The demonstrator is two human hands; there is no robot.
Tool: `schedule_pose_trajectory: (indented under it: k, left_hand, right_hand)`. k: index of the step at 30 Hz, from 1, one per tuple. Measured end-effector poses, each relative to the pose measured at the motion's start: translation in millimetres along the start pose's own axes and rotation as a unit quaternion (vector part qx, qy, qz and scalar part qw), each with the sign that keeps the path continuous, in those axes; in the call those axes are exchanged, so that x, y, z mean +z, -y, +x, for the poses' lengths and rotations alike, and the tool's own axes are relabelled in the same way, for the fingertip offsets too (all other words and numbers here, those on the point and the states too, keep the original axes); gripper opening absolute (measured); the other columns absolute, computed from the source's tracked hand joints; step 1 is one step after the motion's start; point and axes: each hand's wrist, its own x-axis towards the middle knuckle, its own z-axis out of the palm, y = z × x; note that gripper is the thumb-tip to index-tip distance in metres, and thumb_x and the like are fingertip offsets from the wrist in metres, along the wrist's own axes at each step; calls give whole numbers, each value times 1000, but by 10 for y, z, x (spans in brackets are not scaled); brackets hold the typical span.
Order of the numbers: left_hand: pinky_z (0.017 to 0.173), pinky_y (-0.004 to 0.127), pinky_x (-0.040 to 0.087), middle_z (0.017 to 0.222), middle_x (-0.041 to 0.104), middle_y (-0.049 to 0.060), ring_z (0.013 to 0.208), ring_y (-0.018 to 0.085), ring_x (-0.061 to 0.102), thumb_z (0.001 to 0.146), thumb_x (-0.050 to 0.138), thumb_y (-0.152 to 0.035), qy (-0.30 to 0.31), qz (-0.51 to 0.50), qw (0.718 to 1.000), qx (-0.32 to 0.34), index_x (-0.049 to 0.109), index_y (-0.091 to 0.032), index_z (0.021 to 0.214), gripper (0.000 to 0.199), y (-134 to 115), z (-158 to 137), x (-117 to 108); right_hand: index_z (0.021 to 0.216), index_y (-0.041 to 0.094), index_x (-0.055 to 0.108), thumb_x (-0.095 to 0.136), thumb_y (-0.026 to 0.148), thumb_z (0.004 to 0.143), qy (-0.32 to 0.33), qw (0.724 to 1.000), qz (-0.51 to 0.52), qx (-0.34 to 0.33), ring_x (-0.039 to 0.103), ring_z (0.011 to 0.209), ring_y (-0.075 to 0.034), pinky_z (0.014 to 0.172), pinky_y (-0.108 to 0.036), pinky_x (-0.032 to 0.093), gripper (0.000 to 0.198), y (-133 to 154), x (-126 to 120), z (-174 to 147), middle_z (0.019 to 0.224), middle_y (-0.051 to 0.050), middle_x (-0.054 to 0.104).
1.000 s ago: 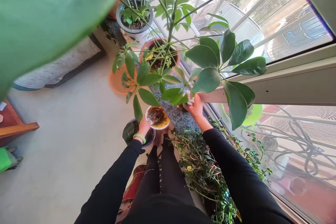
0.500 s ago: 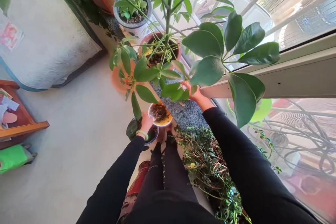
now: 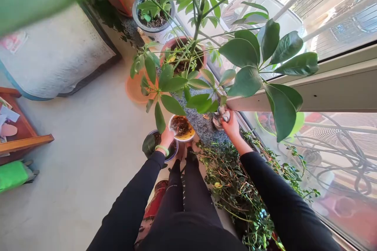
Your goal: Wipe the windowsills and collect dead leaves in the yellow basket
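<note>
Left hand: my left hand (image 3: 167, 138) gripped the near rim of a small yellow-rimmed bowl (image 3: 182, 128) filled with dark, dry matter; my fingers were curled on the rim, pinching it.
Bowl: it sat at the near end of the speckled grey ledge (image 3: 203, 125), just beside a dark round pot (image 3: 153, 146) lower on the floor side.
Wrist: a pale green bangle (image 3: 162, 149) circled my left wrist, above a black sleeve.
Right hand: my right hand (image 3: 231, 125) was closed on a small mottled grey-and-white object (image 3: 221, 116), fingers wrapped round it; I could not tell what it was.
Object's place: it was on the ledge at the window-frame side, under the big leaves.
Plant: a tall leafy plant rose from a reddish-brown pot (image 3: 182, 53) further along the ledge.
Beyond: a grey pot (image 3: 153, 15) stood behind it.
Near my legs: a tangled trailing plant (image 3: 232, 188) lay by the window.
</note>
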Motion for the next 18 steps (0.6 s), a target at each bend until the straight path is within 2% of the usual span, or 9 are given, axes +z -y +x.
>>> schedule_pose_trajectory:
  k: [3, 6, 9, 13, 16, 18]
  left_hand:
    - [85, 34, 56, 117, 70, 16, 103, 27, 72, 85, 59, -10, 4, 2, 1000, 1, 53, -17, 117, 34, 1, 6, 11]
    - [84, 32, 55, 116, 69, 15, 101, 25, 72, 85, 60, -10, 6, 6, 1000, 3, 51, -17, 115, 32, 8, 20, 17]
    - [82, 31, 55, 114, 69, 13, 98, 24, 72, 85, 63, -13, 5, 10, 1000, 2, 49, -17, 117, 35, 3, 21, 13]
    - [85, 34, 54, 110, 70, 13, 98, 25, 72, 85, 62, -11, -3, 20, 1000, 0, 48, -16, 118, 35, -39, -14, -7]
    - [89, 35, 54, 110, 71, 14, 104, 28, 71, 84, 66, -13, -4, 23, 1000, 9, 50, -16, 115, 35, -71, -42, -33]
    - [91, 35, 54, 111, 71, 14, 107, 29, 71, 84, 66, -13, -4, 22, 1000, 16, 52, -17, 115, 34, -80, -49, -51]
  right_hand:
    - [122, 16, 60, 61, 26, 82, -23, 999, -24, 6, 48, 132, -32, 109, -49, 41, 41, 19, 202, -134, 134, -20, 61]
    - [125, 15, 59, 56, 21, 82, -13, 999, -16, -28, 40, 140, -33, 114, -55, 35, 44, 113, 459, -132, 143, -20, 55]
    - [120, 19, 64, 55, 16, 80, 23, 998, 2, -57, 42, 140, -33, 115, -57, 35, 41, 253, 742, -183, 140, -16, 59]
    - [111, 21, 69, 56, 9, 73, 109, 982, 56, -143, 46, 141, -32, 118, -56, 34, 42, 505, 1096, -545, 135, -11, 65]
    - [113, 23, 70, 54, 7, 73, 191, 948, 124, -224, 50, 139, -28, 118, -53, 36, 46, 673, 1181, -838, 134, -9, 67]
    - [115, 24, 69, 57, 11, 76, 197, 939, 154, -237, 55, 134, -27, 116, -49, 40, 43, 700, 1077, -894, 133, -8, 68]
